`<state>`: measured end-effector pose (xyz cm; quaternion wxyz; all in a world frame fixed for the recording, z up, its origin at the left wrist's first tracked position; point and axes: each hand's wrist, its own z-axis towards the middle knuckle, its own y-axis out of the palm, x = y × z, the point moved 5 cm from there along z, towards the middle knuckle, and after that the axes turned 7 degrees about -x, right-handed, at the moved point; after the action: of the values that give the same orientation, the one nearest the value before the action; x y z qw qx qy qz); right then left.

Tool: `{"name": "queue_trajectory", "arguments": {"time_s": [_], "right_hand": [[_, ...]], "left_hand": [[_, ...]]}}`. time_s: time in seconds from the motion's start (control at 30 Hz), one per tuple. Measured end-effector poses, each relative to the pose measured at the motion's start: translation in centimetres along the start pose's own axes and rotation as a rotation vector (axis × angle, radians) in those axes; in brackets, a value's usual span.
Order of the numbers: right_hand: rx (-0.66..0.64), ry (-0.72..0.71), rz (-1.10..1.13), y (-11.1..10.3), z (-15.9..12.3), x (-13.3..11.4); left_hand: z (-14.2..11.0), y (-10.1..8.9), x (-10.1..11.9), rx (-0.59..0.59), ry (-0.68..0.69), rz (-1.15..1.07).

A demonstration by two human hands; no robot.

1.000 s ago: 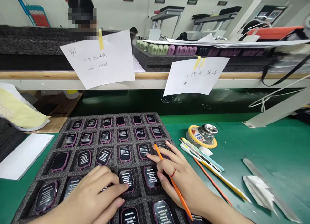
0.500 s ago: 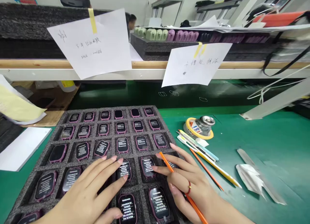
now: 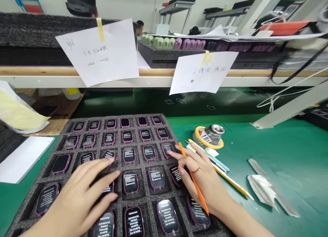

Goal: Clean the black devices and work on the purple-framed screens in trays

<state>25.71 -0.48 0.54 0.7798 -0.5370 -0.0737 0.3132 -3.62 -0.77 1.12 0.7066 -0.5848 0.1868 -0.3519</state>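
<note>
Purple-framed smartwatches without straps (image 3: pixel 156 178) lie face up in the square pockets of a black foam tray (image 3: pixel 119 175). Many screens show white text; a few are dark. My left hand (image 3: pixel 84 192) is spread over the tray's left part, fingertips by a tilted watch (image 3: pixel 108 156); it holds nothing and hides watches beneath. A slim orange stick (image 3: pixel 196 187), slanting across the palm, is held in my right hand (image 3: pixel 198 168). The right forefinger reaches the screen of a watch (image 3: pixel 167 148) in the right column; whether it presses cannot be made out.
Right of the tray lie several pens (image 3: pixel 230 182), a glass jar with a yellow-rimmed roll (image 3: pixel 214 136), crumpled tissue (image 3: pixel 261 189) and a metal strip (image 3: pixel 289 206). White paper (image 3: pixel 28 158) lies left. A shelf edge (image 3: pixel 153 81) with taped notes crosses behind; people are beyond it.
My right hand has moved up to the right column with the orange stick, and my left hand has shifted left. Two watches in the fourth row now show small text instead of a menu.
</note>
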Motion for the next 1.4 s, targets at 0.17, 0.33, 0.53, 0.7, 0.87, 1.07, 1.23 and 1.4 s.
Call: {"name": "queue_trajectory", "arguments": {"time_s": [0.17,0.33,0.53,0.7,0.87,1.07,1.23,1.4], "right_hand": [[-0.043,0.050,0.009,0.5,0.3,0.8],[-0.072,0.032,-0.018,0.7,0.2,0.5],[-0.070,-0.055,-0.032,0.7,0.6,-0.3],[-0.113,-0.124,0.014,0.4,2.5,-2.5],[-0.223,-0.209,0.171,1.1,5.2,-5.9],[-0.331,-0.223,0.305,4.2,9.0,-7.5],[-0.362,-0.186,0.297,6.8,12.7,-7.6],[-0.365,-0.220,0.260,8.0,14.2,-8.6]], "left_hand": [[0.1,0.1,-3.2,0.025,-0.144,-0.010],[-0.1,-0.6,-3.5,0.059,-0.171,0.063],[-0.4,0.0,-2.8,-0.030,-0.174,0.152],[-0.4,-0.1,-2.6,-0.046,-0.206,0.184],[-0.8,-0.2,-2.8,-0.042,-0.259,0.165],[-1.1,-0.3,-3.6,-0.040,-0.275,0.201],[-1.2,-1.0,-6.9,-0.022,-0.426,0.239],[-1.3,-0.9,-8.5,-0.050,-0.467,0.251]]}}
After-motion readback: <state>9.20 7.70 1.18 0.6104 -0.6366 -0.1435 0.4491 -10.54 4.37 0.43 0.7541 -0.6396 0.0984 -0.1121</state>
